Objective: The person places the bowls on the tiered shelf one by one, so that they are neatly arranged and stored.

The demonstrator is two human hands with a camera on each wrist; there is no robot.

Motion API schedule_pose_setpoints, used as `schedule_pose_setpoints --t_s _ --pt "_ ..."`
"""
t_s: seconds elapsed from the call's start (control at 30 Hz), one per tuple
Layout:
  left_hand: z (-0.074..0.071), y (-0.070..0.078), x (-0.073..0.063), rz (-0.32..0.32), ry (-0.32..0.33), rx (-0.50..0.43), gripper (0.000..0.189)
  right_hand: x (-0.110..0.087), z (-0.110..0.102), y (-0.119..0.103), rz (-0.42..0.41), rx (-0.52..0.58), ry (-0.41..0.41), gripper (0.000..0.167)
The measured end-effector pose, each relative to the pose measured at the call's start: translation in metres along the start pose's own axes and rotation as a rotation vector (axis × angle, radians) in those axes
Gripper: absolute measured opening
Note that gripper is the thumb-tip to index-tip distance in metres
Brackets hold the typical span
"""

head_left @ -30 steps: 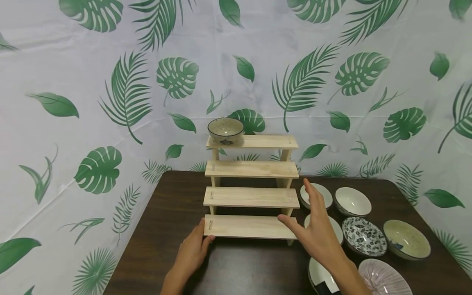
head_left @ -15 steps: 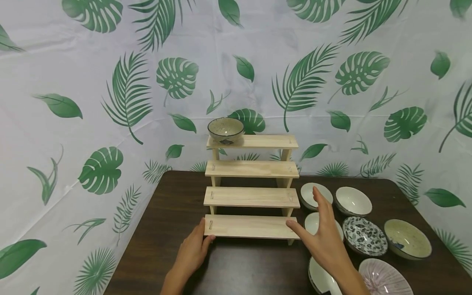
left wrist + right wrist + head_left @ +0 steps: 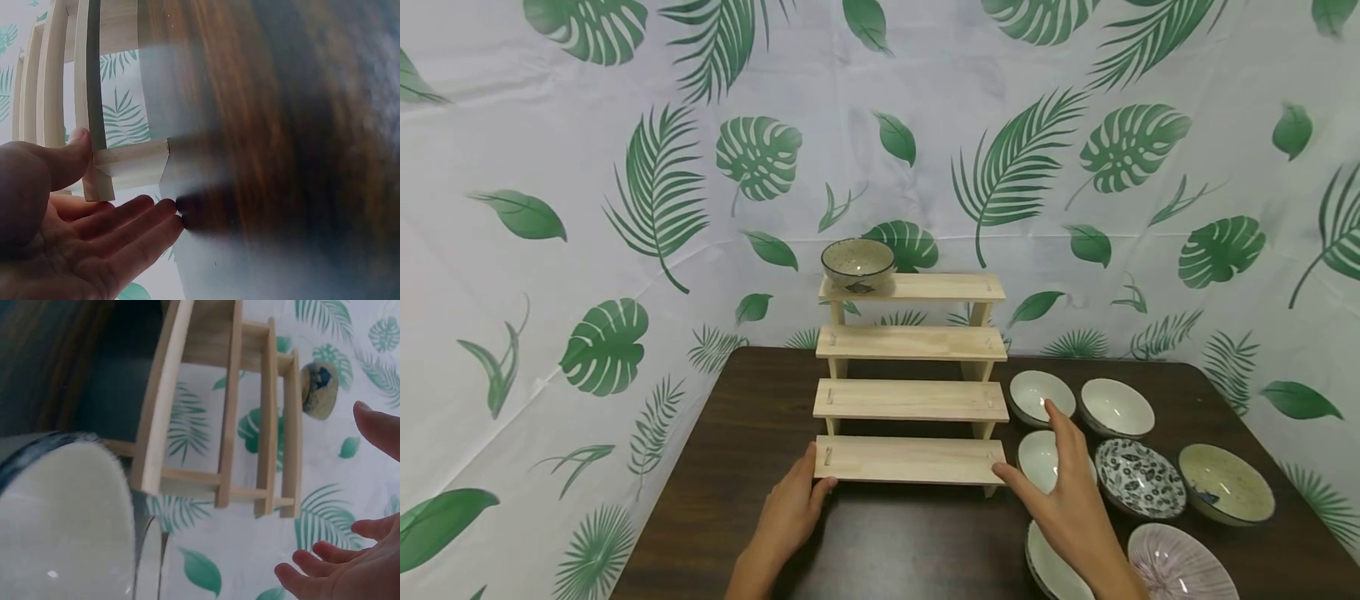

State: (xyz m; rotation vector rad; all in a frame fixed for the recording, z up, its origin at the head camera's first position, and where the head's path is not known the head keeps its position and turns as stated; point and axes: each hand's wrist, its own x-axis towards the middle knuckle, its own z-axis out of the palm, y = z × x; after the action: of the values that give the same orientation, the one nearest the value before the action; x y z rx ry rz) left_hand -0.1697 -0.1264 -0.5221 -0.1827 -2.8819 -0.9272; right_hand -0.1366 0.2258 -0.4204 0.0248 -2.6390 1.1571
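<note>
Left hand (image 3: 788,510): at the left end of the bottom shelf (image 3: 910,461), thumb against its edge, fingers stretched straight past the corner rather than wrapped around it; whether the fingertips meet the table (image 3: 910,554) cannot be told.

Right hand (image 3: 1071,500): thumb and fingers spread wide, holding nothing, raised beside the stand's right end and above the bowls.

Stand (image 3: 910,402): pale wood, four stepped shelves, upright on the dark table, near the middle.

Speckled bowl (image 3: 859,265): upright on the left end of the top shelf (image 3: 951,288), a dark motif on its side.

White bowls: two side by side at the back (image 3: 1040,395) (image 3: 1117,408), another (image 3: 1037,458) partly behind the right hand, a fourth (image 3: 1054,568) at the front, partly hidden by the forearm.

Patterned bowls: black-and-white bowl (image 3: 1141,480), yellow-green bowl (image 3: 1227,483) to its right, ribbed pinkish bowl (image 3: 1180,563) nearest the camera.

Backdrop (image 3: 835,92): white cloth, green leaves, behind the table.
</note>
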Motion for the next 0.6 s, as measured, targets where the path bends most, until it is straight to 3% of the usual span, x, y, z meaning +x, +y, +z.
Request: schedule_pose_setpoints --t_s 0.37,0.6 --pt "-0.001 0.001 0.000 -0.008 -0.003 -0.001 0.066 -0.004 -0.022 0.029 0.052 -0.047 0.052 0.115" --pt "-0.002 0.002 0.001 -0.022 -0.018 -0.009 0.068 -0.007 -0.038 0.044 0.165 -0.072 0.047 0.117"
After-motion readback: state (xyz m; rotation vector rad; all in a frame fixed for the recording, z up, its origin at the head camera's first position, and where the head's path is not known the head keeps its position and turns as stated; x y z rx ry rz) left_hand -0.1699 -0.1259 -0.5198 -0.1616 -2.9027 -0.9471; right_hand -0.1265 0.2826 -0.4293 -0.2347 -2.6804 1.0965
